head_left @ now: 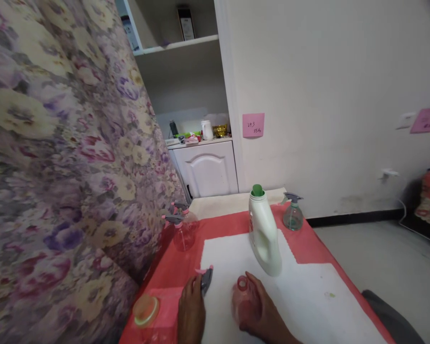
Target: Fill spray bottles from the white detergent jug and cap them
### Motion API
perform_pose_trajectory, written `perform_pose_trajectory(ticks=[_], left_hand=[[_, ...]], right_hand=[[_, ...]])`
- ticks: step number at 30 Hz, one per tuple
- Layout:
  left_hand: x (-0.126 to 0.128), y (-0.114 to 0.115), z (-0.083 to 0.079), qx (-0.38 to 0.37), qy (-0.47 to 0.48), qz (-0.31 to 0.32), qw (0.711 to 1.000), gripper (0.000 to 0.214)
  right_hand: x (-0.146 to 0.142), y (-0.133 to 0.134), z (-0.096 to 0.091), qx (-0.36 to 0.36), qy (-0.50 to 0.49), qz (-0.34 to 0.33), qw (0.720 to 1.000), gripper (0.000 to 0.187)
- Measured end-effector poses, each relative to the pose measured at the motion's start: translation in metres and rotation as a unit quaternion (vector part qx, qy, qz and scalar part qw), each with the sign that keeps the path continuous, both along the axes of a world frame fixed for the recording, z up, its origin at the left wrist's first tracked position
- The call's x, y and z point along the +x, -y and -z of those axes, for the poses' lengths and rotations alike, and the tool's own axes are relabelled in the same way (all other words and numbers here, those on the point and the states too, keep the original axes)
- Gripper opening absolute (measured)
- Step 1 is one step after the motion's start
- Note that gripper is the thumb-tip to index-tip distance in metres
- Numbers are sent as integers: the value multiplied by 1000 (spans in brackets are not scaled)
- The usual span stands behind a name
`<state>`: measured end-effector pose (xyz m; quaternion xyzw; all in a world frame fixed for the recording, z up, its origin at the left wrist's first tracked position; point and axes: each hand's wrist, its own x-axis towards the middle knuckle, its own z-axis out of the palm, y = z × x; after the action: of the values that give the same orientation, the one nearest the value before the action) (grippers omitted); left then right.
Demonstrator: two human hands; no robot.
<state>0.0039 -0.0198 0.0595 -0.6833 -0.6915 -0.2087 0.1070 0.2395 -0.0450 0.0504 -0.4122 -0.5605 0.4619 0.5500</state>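
A small pink see-through spray bottle (244, 306) with an uncovered round neck is gripped by my right hand (268, 313), fingers curled round its right side. At the edge of the white sheet, my left hand (191, 308) has its fingers closed against a grey spray head (207, 282) with a pink nozzle; its lower part is hidden behind the fingers. Beyond the pink bottle stands a tall pale-green jug (265, 239) with a side handle and a green piece in its mouth.
Two pink spray bottles (184, 236) stand at the table's left side. A green spray bottle (293, 217) is at the far right corner. Near the front left sits a clear container with an orange-tan lid (146, 309). A floral curtain (75, 167) hangs close along the left.
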Motion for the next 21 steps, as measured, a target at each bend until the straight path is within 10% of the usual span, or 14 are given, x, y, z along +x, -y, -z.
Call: perform_pose_trajectory(ticks=[21], left_hand=[[-23, -12, 30, 109, 5, 30, 994, 46]], right_hand=[[-18, -31, -9, -13, 84, 33, 996, 107]])
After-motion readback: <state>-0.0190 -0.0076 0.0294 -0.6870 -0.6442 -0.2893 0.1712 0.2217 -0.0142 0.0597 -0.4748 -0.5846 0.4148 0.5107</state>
